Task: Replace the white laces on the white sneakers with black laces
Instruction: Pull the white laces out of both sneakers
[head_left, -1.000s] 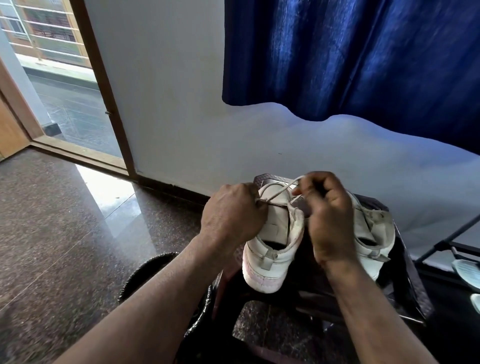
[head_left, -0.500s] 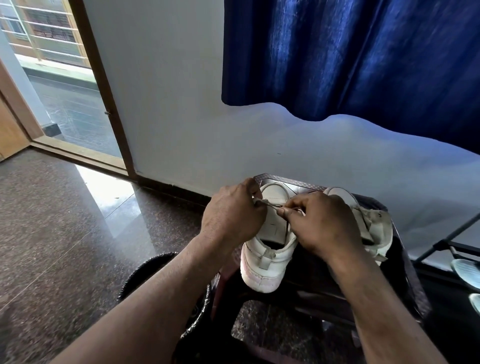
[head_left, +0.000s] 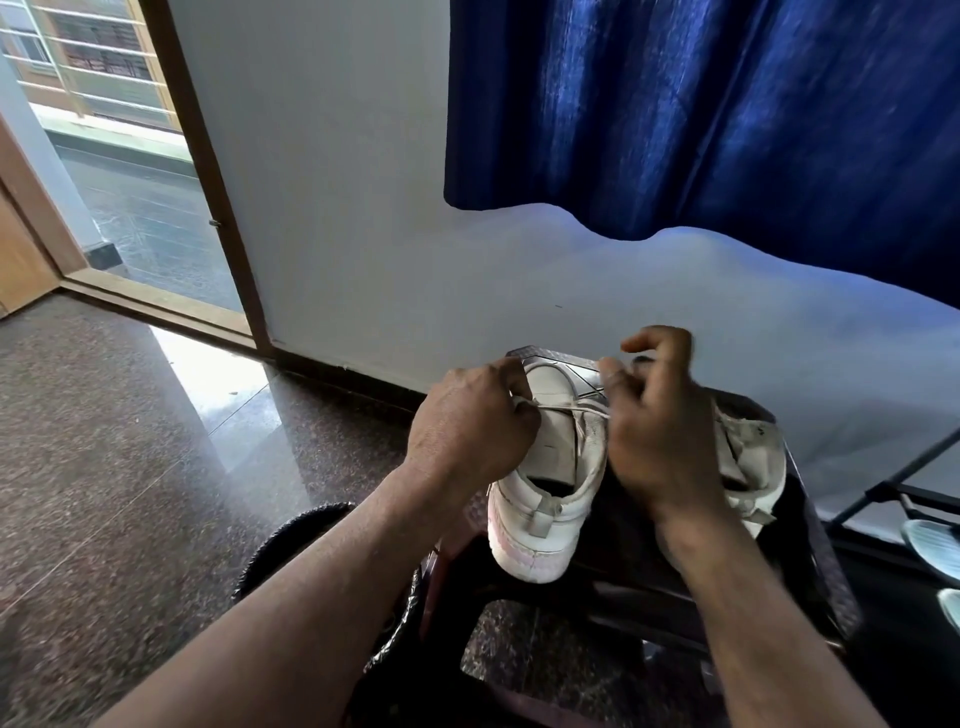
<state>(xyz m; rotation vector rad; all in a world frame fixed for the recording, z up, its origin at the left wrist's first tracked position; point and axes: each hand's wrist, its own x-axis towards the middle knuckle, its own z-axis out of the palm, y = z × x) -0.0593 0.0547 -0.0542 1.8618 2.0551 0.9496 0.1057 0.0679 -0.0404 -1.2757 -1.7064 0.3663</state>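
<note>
Speckled granite floor (head_left: 130, 467) is filling the left of the frame, white wall (head_left: 337, 208) behind, blue curtain (head_left: 701, 114) hanging at upper right, open doorway (head_left: 130, 208) at upper left. Dark stool (head_left: 810, 545), lower centre-right, is carrying two white sneakers: left sneaker (head_left: 550, 499) at centre, right sneaker (head_left: 753, 452) beside it, partly behind my wrist. My left hand (head_left: 467, 431) is gripping the white lace (head_left: 566, 408) at the left sneaker's left edge, fingers curled. My right hand (head_left: 660, 431) is pinching the same lace above the toe, slightly blurred.
</note>
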